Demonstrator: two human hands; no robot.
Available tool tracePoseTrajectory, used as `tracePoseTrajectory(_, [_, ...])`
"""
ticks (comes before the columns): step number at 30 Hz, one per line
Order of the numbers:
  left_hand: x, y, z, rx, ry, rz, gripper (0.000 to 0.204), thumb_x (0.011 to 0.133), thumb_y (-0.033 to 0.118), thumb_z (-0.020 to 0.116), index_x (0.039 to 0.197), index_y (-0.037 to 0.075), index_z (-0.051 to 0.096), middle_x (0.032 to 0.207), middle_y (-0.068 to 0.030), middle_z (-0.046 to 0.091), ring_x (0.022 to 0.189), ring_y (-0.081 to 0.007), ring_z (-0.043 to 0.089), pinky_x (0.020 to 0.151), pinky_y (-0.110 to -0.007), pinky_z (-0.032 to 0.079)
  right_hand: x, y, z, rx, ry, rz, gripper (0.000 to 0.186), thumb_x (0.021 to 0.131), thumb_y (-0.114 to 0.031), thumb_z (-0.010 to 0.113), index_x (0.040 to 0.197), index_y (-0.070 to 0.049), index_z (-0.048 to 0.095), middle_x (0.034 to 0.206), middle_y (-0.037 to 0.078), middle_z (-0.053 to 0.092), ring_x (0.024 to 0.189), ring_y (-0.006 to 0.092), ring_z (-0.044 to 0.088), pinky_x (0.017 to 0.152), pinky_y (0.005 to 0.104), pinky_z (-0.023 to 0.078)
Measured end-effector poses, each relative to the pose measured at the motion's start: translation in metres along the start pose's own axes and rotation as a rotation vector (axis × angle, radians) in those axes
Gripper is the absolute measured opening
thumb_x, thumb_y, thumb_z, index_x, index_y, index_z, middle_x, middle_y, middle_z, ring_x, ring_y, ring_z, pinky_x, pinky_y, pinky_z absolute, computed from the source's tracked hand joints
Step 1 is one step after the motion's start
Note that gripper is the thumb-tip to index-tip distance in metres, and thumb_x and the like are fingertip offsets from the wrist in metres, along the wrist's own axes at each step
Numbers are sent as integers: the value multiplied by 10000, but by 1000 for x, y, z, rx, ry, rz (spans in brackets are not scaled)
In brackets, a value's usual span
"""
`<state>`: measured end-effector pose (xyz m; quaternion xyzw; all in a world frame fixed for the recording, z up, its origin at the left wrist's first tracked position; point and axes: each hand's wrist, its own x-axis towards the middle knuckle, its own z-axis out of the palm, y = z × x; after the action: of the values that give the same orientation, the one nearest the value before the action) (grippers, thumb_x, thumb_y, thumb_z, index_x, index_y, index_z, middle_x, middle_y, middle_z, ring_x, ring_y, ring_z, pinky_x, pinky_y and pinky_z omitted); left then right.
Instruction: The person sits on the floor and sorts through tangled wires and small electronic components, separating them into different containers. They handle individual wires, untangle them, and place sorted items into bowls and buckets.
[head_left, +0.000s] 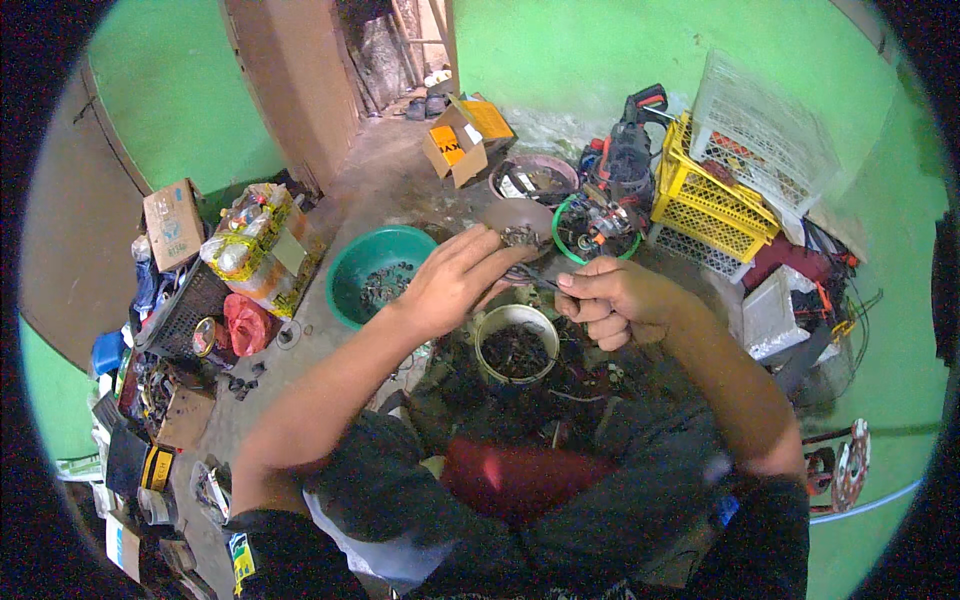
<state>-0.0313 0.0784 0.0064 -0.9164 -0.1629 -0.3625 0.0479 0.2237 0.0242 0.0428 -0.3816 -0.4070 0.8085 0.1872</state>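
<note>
Slim dark tool (541,281) pinched in the right hand (622,305), near the pale pot (480,352)
Looks stiff and pretty light, I'd grip its right end; left hand (452,282) has fingers together, can't tell what they pinch

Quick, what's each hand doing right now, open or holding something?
Left hand: fingers extended together; whether it holds anything can't be told.
Right hand: closed on a thin dark tool.
</note>
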Motion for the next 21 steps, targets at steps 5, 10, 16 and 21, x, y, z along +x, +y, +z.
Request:
tracePoseTrajectory(5, [8, 15, 0, -108, -28, 9, 269, 766, 104, 734, 963, 0, 584, 861, -160, 485, 806, -366, 536, 701, -463, 466, -11, 5, -6, -28, 28, -40, 327, 1020, -350, 526, 860, -73, 596, 541, -101, 307, 393, 31, 258, 366, 238, 174])
tracePoseTrajectory(10, [12, 22, 1, -142, -113, -22, 214, 831, 110, 707, 842, -4, 527, 807, -173, 481, 766, -388, 531, 690, -474, 458, -10, 8, -3, -234, 157, -134, 355, 1035, -337, 497, 853, -51, 602, 531, -103, 270, 412, 43, 251, 402, 251, 201])
tracePoseTrajectory(16, [6, 19, -8, -561, -392, -503, 330, 994, 291, 570, 804, 26, 518, 659, -51, 422, 613, -259, 482, 595, -380, 418, 13, 23, -21, -1104, 240, -802, 246, 973, -277, 588, 906, -52, 661, 579, -40, 358, 514, 95, 441, 473, 273, 324])
tracePoseTrajectory(21, [-3, -2, -13, -1596, -583, -1101, 427, 1021, 404, 524, 705, 123, 465, 616, 51, 345, 550, -117, 355, 510, -273, 309, 8, 9, -19, -2199, 424, -1233, 253, 906, -267, 624, 1093, -105, 676, 818, 26, 597, 698, 200, 631, 580, 345, 473])
